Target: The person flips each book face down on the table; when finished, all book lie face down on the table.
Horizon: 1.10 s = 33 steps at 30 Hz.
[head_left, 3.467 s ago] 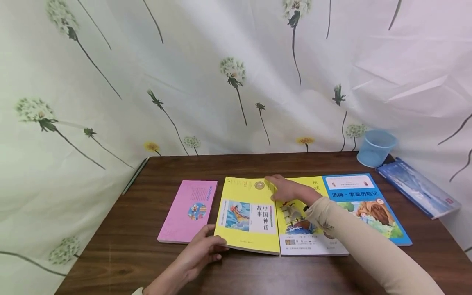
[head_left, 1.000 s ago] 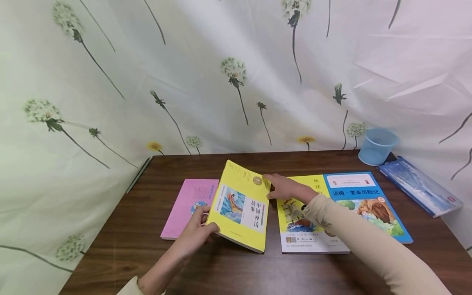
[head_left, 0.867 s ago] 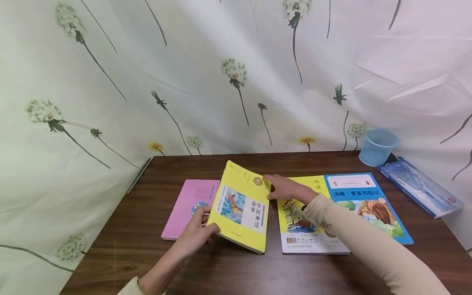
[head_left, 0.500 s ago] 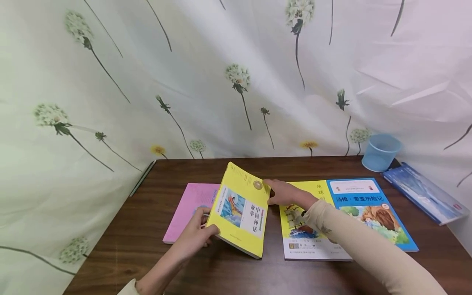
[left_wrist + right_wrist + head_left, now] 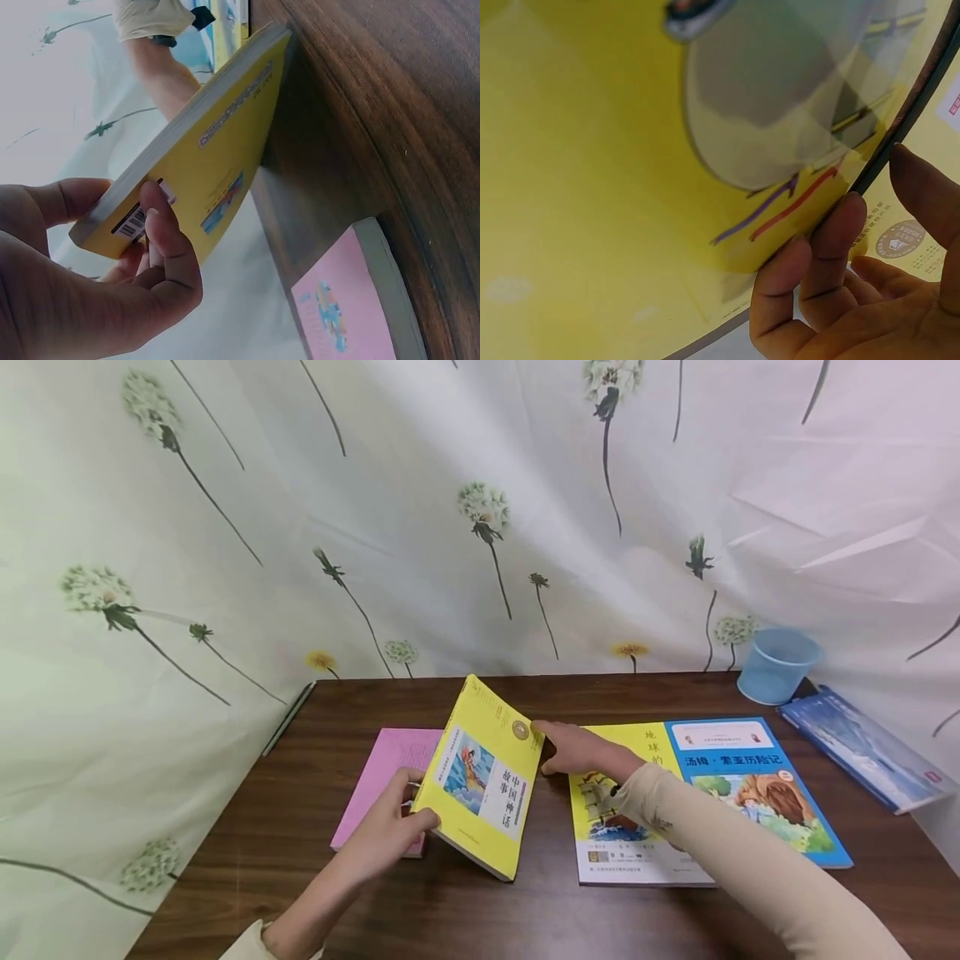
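Dark wooden table (image 5: 465,918), seen from your head camera, with a dandelion-print curtain (image 5: 420,510) hung behind it. Nearest to you, your left hand (image 5: 390,837) pinches the lower left corner of the yellow book (image 5: 483,781): thumb on the front cover, fingers curled beneath; the left wrist view shows the thumb (image 5: 161,225) pressed beside the barcode on the back cover (image 5: 210,172). That book stands tilted, its left edge raised, its right edge low towards the table; whether that edge touches the wood cannot be told. Partly under its raised edge lies the pink book (image 5: 386,777), flat on the table. Your right hand (image 5: 573,750) grips the upper right edge of the yellow book, thumb on one side and fingers (image 5: 832,247) on the other, as the right wrist view shows. Just right of it, under your sleeved forearm (image 5: 720,847), lies a second yellow book with a ship picture (image 5: 607,827), and over its right part a blue-covered book (image 5: 757,785). Farther back at the right stand a pale blue plastic cup (image 5: 778,664) and, near it, a dark blue book (image 5: 862,747) at the table's edge.
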Each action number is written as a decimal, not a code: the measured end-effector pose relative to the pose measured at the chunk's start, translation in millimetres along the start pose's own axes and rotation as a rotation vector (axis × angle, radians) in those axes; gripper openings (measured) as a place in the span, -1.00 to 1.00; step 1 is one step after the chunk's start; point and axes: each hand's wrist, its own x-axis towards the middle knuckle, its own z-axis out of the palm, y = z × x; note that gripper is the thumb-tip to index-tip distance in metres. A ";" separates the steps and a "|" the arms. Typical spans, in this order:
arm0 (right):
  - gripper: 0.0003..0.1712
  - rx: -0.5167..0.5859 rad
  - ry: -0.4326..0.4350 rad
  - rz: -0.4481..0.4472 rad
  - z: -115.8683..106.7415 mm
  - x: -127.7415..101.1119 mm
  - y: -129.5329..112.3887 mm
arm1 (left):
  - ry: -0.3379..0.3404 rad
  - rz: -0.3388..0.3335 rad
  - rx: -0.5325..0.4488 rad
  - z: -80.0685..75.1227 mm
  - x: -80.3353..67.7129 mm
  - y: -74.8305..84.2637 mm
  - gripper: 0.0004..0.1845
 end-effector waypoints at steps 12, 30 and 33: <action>-0.04 0.035 -0.020 -0.017 -10.3 -1.8 -14.7 | 0.058 0.044 0.110 -2.0 -9.4 7.3 -0.53; -0.16 0.432 0.028 -0.060 -35.1 0.4 -76.2 | 0.136 0.177 0.316 14.8 -16.8 15.8 -0.55; -0.15 0.487 0.050 -0.057 -37.8 -0.1 -84.0 | 0.136 0.205 0.351 20.0 -20.2 17.9 -0.55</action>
